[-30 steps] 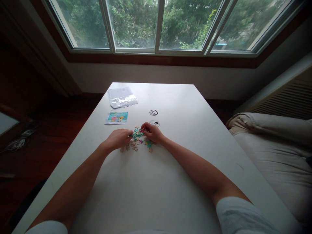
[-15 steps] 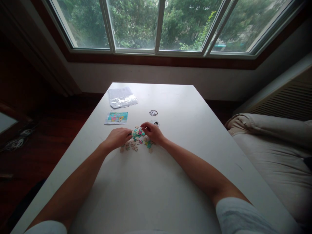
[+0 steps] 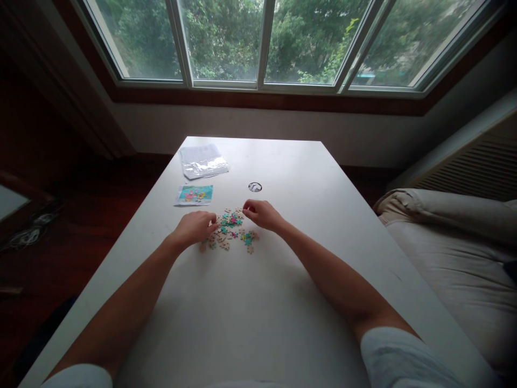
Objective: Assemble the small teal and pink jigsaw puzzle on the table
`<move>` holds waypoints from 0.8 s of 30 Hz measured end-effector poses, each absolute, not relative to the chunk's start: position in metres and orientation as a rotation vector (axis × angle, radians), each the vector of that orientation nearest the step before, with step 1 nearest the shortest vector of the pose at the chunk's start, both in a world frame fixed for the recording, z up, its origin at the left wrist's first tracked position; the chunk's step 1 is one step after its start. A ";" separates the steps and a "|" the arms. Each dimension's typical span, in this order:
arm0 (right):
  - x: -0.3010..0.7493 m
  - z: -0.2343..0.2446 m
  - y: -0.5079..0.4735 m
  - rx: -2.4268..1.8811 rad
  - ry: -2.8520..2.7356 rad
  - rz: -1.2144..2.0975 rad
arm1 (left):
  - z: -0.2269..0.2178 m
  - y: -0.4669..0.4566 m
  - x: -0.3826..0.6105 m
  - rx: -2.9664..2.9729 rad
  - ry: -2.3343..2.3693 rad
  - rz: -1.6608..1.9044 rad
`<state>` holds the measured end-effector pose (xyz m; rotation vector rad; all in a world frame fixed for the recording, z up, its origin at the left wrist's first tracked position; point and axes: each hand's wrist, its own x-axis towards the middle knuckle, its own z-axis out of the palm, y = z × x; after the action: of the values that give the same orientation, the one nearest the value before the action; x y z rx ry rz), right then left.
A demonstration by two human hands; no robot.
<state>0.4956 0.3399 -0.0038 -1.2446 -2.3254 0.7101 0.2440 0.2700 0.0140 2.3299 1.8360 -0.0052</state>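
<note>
A loose heap of jigsaw puzzle pieces (image 3: 230, 220), some teal and pink, others bare wood, lies mid-table between my hands. My left hand (image 3: 196, 226) rests at the heap's left edge, its fingers curled in and touching the outer pieces. Just off the heap's upper right, my right hand (image 3: 264, 214) has thumb and fingertips drawn together. Whether either hand pinches a piece is too small to see. A few teal and yellow pieces (image 3: 247, 238) lie below the right hand. Left of the heap and farther back is a small colourful picture sheet (image 3: 196, 195).
A clear plastic sleeve with paper (image 3: 204, 161) lies at the table's far left. Behind my right hand is a round black-and-white disc (image 3: 254, 187). The white table (image 3: 250, 312) faces a window; a beige sofa (image 3: 444, 248) stands along the right.
My right hand has moved right, away from the heap, and now covers the nearer round disc. More of the pieces show. My left hand has hardly moved.
</note>
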 end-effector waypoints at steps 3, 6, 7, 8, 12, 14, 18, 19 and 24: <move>0.507 0.012 0.338 -1.322 -2.689 0.867 | 0.019 0.271 0.235 2.263 1.843 -0.042; 0.510 0.012 0.331 -1.308 -2.929 1.015 | 0.025 0.272 0.222 2.218 1.806 -0.099; 0.509 0.010 0.329 -1.303 -2.966 0.930 | 0.027 0.272 0.217 2.205 1.785 -0.125; 0.507 0.007 0.326 -1.299 -2.981 0.804 | 0.028 0.272 0.213 2.191 1.762 -0.154; 0.497 -0.003 0.316 -1.271 -2.974 0.502 | 0.028 0.271 0.208 2.151 1.661 -0.240; 0.493 -0.005 0.314 -1.258 -2.987 0.477 | 0.027 0.270 0.212 2.150 1.616 -0.253; 0.489 -0.006 0.315 -1.243 -2.959 0.487 | 0.027 0.265 0.224 2.185 1.638 -0.317; 0.488 -0.007 0.315 -1.240 -2.936 0.508 | 0.028 0.263 0.227 2.193 1.662 -0.336; 0.484 -0.019 0.319 -1.269 -2.783 0.562 | 0.028 0.255 0.236 2.212 1.728 -0.407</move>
<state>0.4838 0.3195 -0.0189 -1.2685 -2.7834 0.5620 0.2363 0.2550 0.0277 2.2115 1.7278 -0.4073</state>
